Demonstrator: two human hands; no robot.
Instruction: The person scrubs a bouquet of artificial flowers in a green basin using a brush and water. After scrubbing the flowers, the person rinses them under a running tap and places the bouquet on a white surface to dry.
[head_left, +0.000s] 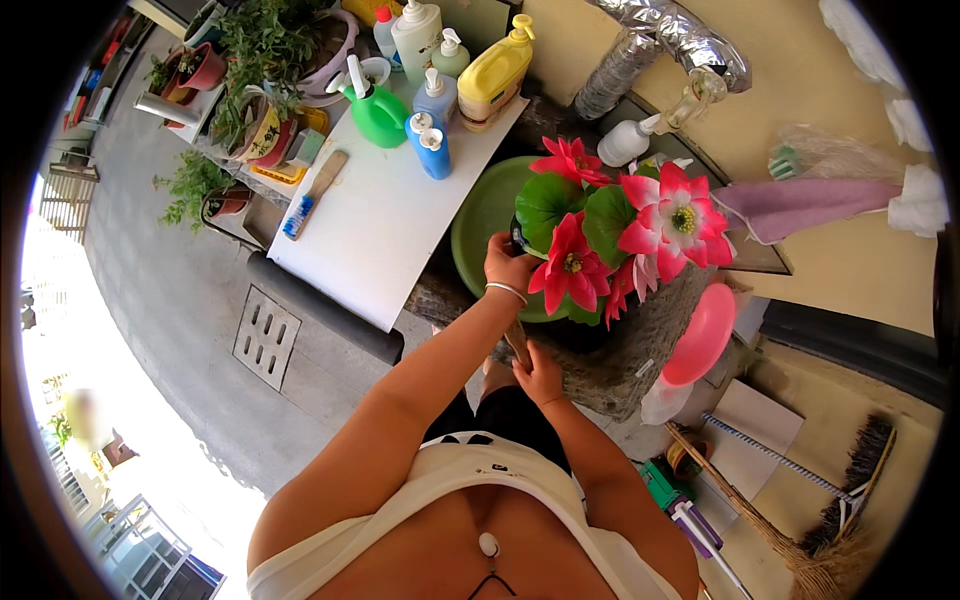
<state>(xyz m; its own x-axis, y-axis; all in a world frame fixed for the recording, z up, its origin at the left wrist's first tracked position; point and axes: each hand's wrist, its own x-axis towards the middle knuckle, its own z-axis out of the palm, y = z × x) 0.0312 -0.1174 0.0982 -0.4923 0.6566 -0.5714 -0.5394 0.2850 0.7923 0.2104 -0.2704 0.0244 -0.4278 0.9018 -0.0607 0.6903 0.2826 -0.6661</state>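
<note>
My left hand [510, 264], with a white band at its wrist, reaches over a green basin [468, 232]. Its fingers curl at a dark rounded object [518, 236], mostly hidden under the leaves of red and white lotus-like flowers [572, 262]. What that object is, I cannot make out. Lower down, near the basin's front, my right hand [541, 376] is closed round a brown wooden handle [518, 344]. The far end of this handle is hidden behind my left wrist. The basin rests in a rough stone sink [610, 370].
On a white board [350, 225] at the left lie a blue-bristled brush [315, 195], a green watering can [378, 115] and several pump bottles. Potted plants [260, 70] stand beyond. To the right are a pink basin [700, 335], a mauve cloth [800, 208] and brooms [800, 560].
</note>
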